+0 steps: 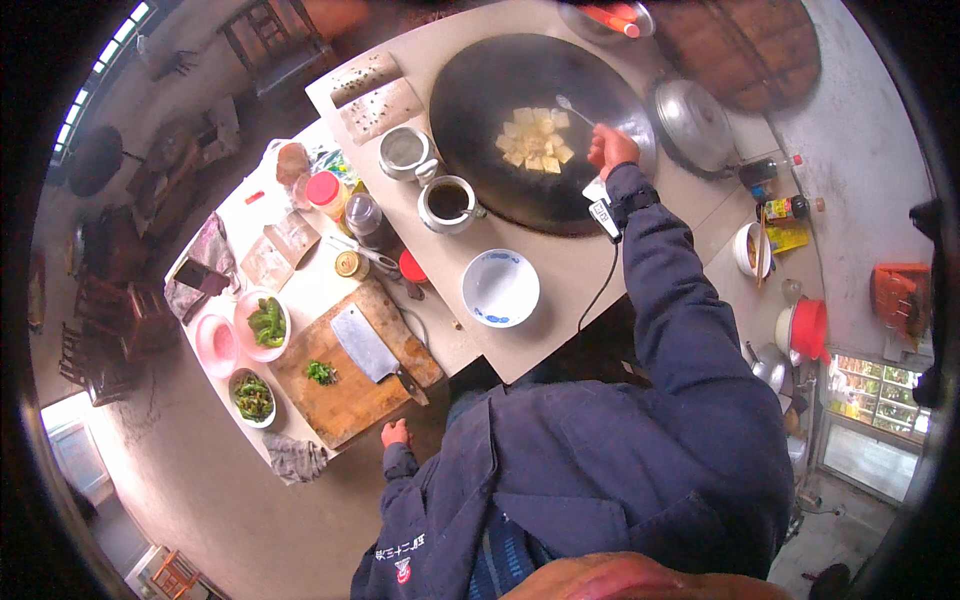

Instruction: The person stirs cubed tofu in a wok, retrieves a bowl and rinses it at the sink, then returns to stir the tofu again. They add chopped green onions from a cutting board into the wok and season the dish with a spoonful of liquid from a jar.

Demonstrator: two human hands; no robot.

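Observation:
My right hand (612, 150) is closed round the handle of a small pale spoon (567, 105) over the right part of a large dark wok (470, 90). The spoon's head is beside a cluster of pale yellow square pieces (535, 138), which look like tofu, in the middle of the wok. Low by the front edge of the table hangs my left hand (396, 433), its fingers curled in with nothing seen in them. Nearest to it is a wooden cutting board (330, 420), bearing a cleaver (364, 343) and a small heap of chopped greens (321, 373).
A white bowl (500, 288) with a blue pattern stands before the wok, near a pot of dark liquid (448, 203). Green peppers (268, 322) fill a pink bowl at the left. A metal lid (693, 128) lies right of the wok, with bottles (785, 207) beyond.

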